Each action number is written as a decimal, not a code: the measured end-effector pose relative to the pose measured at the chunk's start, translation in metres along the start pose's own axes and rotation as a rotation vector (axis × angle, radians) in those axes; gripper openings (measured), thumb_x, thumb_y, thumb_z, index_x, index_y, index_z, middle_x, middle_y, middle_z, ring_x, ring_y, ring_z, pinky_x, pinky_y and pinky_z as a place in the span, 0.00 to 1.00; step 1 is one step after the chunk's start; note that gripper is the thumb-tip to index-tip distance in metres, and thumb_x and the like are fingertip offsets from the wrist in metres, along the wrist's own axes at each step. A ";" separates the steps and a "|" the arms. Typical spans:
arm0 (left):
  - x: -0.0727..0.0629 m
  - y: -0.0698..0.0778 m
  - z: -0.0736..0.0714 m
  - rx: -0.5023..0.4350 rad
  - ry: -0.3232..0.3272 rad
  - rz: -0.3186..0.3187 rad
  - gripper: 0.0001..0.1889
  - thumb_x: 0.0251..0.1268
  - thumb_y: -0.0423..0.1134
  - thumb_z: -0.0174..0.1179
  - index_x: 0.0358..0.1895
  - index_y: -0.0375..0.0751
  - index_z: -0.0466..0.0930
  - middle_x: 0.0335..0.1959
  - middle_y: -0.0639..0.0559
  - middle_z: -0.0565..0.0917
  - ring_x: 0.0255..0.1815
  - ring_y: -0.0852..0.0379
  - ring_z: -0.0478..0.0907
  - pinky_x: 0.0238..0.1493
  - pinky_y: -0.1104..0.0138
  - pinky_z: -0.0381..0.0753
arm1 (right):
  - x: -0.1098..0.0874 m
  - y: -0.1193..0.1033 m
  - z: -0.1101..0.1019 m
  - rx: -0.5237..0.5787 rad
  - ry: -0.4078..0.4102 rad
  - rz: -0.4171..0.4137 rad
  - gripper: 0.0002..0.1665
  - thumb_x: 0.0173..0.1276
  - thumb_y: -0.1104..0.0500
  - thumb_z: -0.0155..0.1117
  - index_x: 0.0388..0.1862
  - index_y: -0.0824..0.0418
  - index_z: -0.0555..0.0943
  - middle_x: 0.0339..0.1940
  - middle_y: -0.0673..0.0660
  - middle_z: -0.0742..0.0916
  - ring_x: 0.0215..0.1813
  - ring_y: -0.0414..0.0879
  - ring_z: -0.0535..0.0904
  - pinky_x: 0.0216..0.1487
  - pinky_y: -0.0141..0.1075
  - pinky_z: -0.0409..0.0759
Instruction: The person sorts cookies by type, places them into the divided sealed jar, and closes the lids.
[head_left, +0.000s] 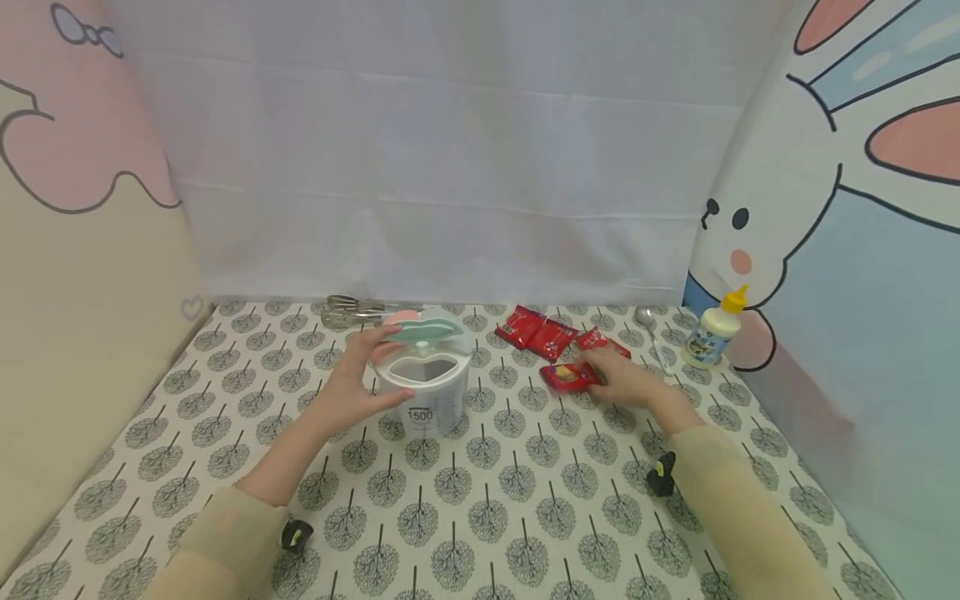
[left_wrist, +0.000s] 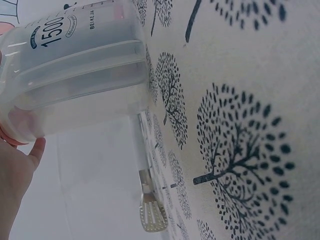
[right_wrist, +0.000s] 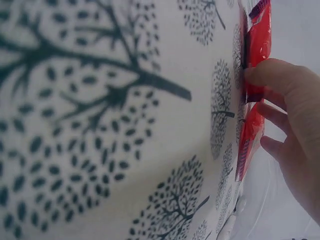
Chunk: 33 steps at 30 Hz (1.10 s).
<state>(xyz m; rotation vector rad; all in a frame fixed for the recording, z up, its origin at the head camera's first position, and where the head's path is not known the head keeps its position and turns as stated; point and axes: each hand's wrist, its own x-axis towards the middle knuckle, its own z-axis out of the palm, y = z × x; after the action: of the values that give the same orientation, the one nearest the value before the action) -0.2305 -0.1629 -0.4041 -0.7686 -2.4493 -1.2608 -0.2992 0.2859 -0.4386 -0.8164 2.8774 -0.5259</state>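
Note:
A clear plastic storage container [head_left: 442, 410] marked 1500 stands on the table, its green lid flap [head_left: 427, 330] raised over the opening in the white lid. My left hand [head_left: 352, 390] holds it at the top, thumb at the near side and fingers at the far left; the left wrist view shows the container's wall [left_wrist: 95, 75] close up. Over to the right, my right hand [head_left: 630, 379] pinches a small red packet [head_left: 564, 377] low over the cloth. Its fingers overlap the red wrapper [right_wrist: 259, 42] in the right wrist view. Behind that hand lies another red packet [head_left: 596, 338].
Two red packets [head_left: 536, 332] lie side by side farther back. Metal utensils [head_left: 348, 310] lie behind the container, among them a slotted turner [left_wrist: 152, 212]. At the right are a spoon [head_left: 654, 335] and a yellow-capped bottle [head_left: 708, 335]. Fabric walls close off the back and sides.

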 end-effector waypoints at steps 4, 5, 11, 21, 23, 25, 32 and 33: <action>0.000 -0.001 0.000 -0.004 -0.002 0.014 0.48 0.41 0.43 0.76 0.69 0.61 0.58 0.64 0.49 0.66 0.64 0.42 0.64 0.60 0.33 0.61 | 0.003 -0.004 -0.003 0.019 0.038 -0.025 0.16 0.59 0.65 0.65 0.46 0.56 0.77 0.44 0.52 0.84 0.51 0.52 0.79 0.53 0.48 0.79; 0.000 -0.001 0.000 -0.002 -0.001 0.014 0.48 0.41 0.43 0.76 0.69 0.61 0.58 0.64 0.48 0.66 0.64 0.42 0.65 0.60 0.32 0.61 | 0.004 -0.005 -0.004 0.018 0.047 -0.033 0.14 0.59 0.65 0.65 0.45 0.56 0.78 0.43 0.52 0.85 0.50 0.51 0.80 0.52 0.48 0.79; 0.000 -0.003 0.000 0.017 -0.005 0.010 0.48 0.41 0.43 0.76 0.69 0.61 0.57 0.64 0.48 0.66 0.64 0.40 0.64 0.59 0.31 0.60 | 0.007 -0.011 -0.010 -0.008 0.128 -0.008 0.10 0.59 0.65 0.67 0.39 0.56 0.79 0.37 0.51 0.86 0.44 0.48 0.81 0.48 0.45 0.81; 0.001 -0.001 0.001 0.016 -0.003 0.003 0.49 0.41 0.45 0.76 0.69 0.62 0.57 0.64 0.49 0.65 0.65 0.41 0.64 0.59 0.31 0.60 | 0.010 -0.040 -0.034 -0.014 0.279 -0.135 0.10 0.60 0.65 0.66 0.41 0.62 0.79 0.36 0.55 0.86 0.40 0.48 0.83 0.44 0.40 0.84; 0.001 -0.002 0.001 0.014 -0.001 0.002 0.49 0.41 0.45 0.76 0.69 0.62 0.57 0.64 0.49 0.65 0.65 0.42 0.64 0.59 0.31 0.60 | 0.011 -0.049 -0.040 0.003 0.288 -0.154 0.09 0.61 0.63 0.66 0.41 0.61 0.79 0.36 0.54 0.86 0.40 0.47 0.83 0.44 0.39 0.84; 0.000 -0.002 0.002 0.008 -0.001 -0.001 0.48 0.41 0.44 0.76 0.69 0.63 0.57 0.64 0.50 0.65 0.65 0.42 0.64 0.60 0.32 0.61 | 0.013 -0.060 -0.047 0.016 0.303 -0.187 0.09 0.61 0.63 0.66 0.41 0.59 0.80 0.37 0.52 0.86 0.40 0.45 0.83 0.44 0.37 0.84; -0.001 -0.002 0.002 -0.009 -0.005 -0.011 0.48 0.42 0.45 0.76 0.69 0.63 0.57 0.64 0.49 0.65 0.65 0.43 0.64 0.60 0.32 0.61 | 0.020 -0.105 -0.074 0.106 0.402 -0.397 0.10 0.58 0.67 0.68 0.40 0.62 0.81 0.35 0.52 0.86 0.37 0.42 0.82 0.40 0.33 0.83; -0.001 -0.002 0.002 -0.003 -0.005 -0.007 0.48 0.42 0.45 0.76 0.69 0.63 0.57 0.64 0.49 0.65 0.65 0.43 0.64 0.60 0.32 0.61 | 0.022 -0.112 -0.078 0.128 0.413 -0.424 0.11 0.58 0.68 0.68 0.40 0.62 0.81 0.36 0.52 0.86 0.38 0.42 0.82 0.40 0.32 0.83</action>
<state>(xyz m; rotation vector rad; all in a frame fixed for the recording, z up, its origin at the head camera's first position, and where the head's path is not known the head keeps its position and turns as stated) -0.2312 -0.1625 -0.4067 -0.7656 -2.4570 -1.2671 -0.2783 0.2088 -0.3265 -1.4594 2.9742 -1.0193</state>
